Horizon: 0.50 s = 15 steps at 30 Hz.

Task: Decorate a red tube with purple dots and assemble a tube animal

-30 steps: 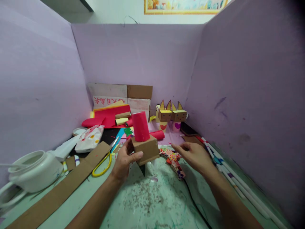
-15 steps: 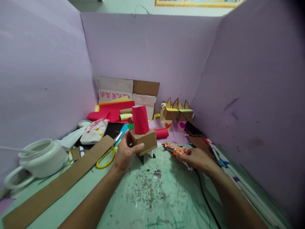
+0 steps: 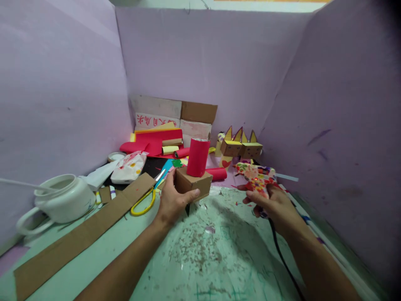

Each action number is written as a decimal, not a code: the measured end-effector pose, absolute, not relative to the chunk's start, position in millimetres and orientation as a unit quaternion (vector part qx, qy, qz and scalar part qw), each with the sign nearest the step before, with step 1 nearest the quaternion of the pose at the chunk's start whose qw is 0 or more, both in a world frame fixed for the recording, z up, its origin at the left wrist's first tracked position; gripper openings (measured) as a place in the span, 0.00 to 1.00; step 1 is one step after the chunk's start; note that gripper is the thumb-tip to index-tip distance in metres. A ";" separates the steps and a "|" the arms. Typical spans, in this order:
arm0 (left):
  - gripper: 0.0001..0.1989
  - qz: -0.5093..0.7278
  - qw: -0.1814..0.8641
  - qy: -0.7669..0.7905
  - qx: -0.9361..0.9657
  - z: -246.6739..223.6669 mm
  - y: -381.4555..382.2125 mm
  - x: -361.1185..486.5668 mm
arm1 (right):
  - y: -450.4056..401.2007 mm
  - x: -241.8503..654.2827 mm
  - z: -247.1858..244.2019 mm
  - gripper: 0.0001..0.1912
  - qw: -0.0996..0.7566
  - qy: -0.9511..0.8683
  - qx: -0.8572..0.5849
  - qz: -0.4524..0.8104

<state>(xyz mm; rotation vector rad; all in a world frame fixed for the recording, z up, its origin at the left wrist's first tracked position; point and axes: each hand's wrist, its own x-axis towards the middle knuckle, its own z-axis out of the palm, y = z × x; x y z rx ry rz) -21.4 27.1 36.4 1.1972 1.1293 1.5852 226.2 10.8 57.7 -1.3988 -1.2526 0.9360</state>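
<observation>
My left hand [image 3: 176, 200] grips a small brown cardboard box [image 3: 194, 184] by its left side, thumb on the front face. On top of the box stands a red paper tube [image 3: 198, 157], upright. My right hand [image 3: 275, 207] is wrapped round the handle of a glue gun [image 3: 256, 175] with a colourful floral pattern. Its nozzle points left toward the box, apart from it, and a pale glue stick [image 3: 287, 177] juts from its rear. A black cord [image 3: 283, 257] runs down from the handle. Behind the box lies another red tube [image 3: 216, 174].
Yellow-handled scissors [image 3: 143, 205] and a long cardboard strip [image 3: 84, 234] lie left, near a white pot [image 3: 64, 202]. Red paper [image 3: 147, 142] is heaped at the back. Two box-headed figures with pointed ears [image 3: 241, 148] stand back right. Purple panels [image 3: 203, 58] enclose the table.
My right hand has lifted the glue gun off the tabletop and turned it upright, nozzle to the left. The left hand still holds the box; the view has shifted slightly.
</observation>
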 end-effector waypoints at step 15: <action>0.46 0.606 0.318 0.482 0.547 37.3 17.2 -11.1 | -17.4 207.2 55.4 0.27 0.392 -0.705 -0.444 0.390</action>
